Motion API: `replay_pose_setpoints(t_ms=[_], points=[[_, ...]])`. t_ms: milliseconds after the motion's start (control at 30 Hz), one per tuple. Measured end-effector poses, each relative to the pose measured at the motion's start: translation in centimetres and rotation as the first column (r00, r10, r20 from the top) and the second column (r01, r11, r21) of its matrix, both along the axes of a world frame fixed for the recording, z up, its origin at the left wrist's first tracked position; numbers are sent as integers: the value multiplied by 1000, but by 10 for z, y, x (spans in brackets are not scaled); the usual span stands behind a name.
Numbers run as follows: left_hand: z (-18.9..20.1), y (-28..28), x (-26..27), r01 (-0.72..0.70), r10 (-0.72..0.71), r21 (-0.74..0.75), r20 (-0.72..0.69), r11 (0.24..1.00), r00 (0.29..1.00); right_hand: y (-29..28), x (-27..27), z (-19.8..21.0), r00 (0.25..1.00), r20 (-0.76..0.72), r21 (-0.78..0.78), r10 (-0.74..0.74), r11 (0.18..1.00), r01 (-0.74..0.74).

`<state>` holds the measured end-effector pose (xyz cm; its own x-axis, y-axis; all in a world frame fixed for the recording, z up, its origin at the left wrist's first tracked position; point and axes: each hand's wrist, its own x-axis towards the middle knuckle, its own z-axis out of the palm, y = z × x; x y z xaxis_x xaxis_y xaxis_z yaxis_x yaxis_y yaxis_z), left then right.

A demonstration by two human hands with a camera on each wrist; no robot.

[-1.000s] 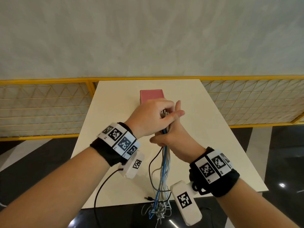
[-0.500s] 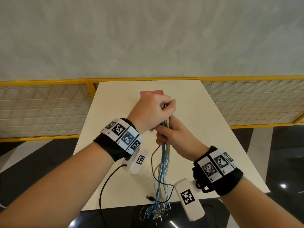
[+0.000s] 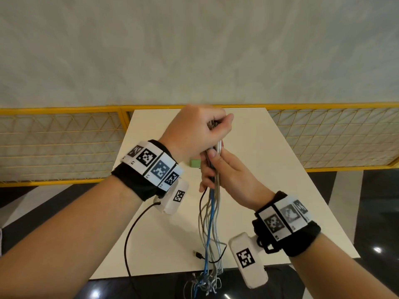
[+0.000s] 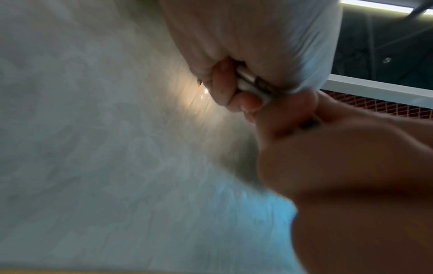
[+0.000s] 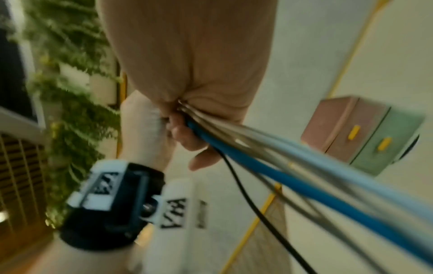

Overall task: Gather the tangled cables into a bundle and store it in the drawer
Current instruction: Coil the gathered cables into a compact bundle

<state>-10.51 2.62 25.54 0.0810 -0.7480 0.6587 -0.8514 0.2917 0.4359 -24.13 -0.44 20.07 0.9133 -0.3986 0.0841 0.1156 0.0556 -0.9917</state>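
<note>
The cables [image 3: 212, 214] are gripped at their top ends by the clenched left hand [image 3: 194, 132] in the upper centre of the frame — raised higher than a second ago — while the right hand [image 3: 228, 175] is closed round the strands just below, so the bundle is judged drawn straight but not yet folded. The loose tails are seen dangling past the near edge of the table [image 3: 280, 169] at lower centre. The drawer unit [image 5: 365, 135] — largely hidden behind the hands in the head view — stands shut beyond them, with bare tabletop to either side.
</note>
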Motion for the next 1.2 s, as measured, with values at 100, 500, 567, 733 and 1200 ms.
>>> replay_pose_setpoints(t_ms=[100, 500, 567, 733, 1200], points=[[13, 0, 21, -168, 157, -90, -118, 982, 981, 3, -7, -19, 995, -101, -169, 14, 985, -31], [-26, 9, 31, -380, 314, 124, 365, 916, 876, -3, -11, -17, 914, -352, -355, -201, 932, 69], [-41, 13, 4, -87, 30, 188, 289, 978, 957, -3, -9, -14, 918, -351, -387, -186, 921, 38], [-71, 21, -7, 12, -37, 380, 56, 925, 998, -3, -11, -4, 910, -390, -395, -138, 918, -30], [-32, 9, 27, -236, 237, 67, -13, 969, 971, -6, -53, -19, 931, -362, -132, 41, 987, -95]])
